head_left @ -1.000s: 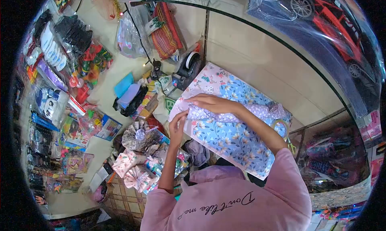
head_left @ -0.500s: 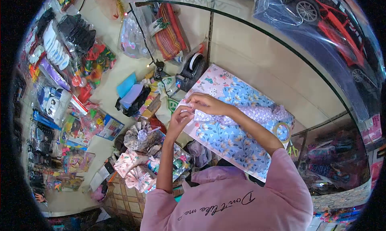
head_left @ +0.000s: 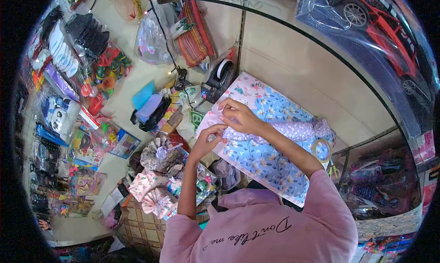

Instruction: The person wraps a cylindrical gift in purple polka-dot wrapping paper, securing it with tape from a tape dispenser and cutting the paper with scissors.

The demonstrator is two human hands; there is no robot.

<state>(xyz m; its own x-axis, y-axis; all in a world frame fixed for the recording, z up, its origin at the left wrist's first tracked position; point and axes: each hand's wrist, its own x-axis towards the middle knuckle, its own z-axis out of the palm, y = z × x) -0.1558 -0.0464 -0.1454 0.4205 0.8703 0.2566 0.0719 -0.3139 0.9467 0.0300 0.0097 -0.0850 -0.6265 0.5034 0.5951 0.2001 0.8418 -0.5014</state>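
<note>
A lilac bundle wrapped in small-flowered paper (head_left: 293,131) lies across a sheet of blue floral wrapping paper (head_left: 270,157). My left hand (head_left: 207,141) is at the bundle's left end, its thumb and fingers closed on the edge of the lilac wrapping. Just above that end is my right hand (head_left: 243,120), its fingers curled with a gap between thumb and forefinger; I see nothing in it. A roll of tape (head_left: 321,150) rests at the right edge of the blue paper, with green-handled scissors (head_left: 333,171) beside it.
Nearer on the left sit a pink floral wrapped gift (head_left: 147,184) and a grey pleated paper decoration (head_left: 160,155). A black tape dispenser (head_left: 220,79) stands behind the paper. Packaged goods line the left side; a boxed red toy car (head_left: 385,38) is at upper right.
My right hand has lifted slightly off the bundle's end and its fingers have spread. My left hand has dropped a little, and the fingertips of the two hands are farther apart.
</note>
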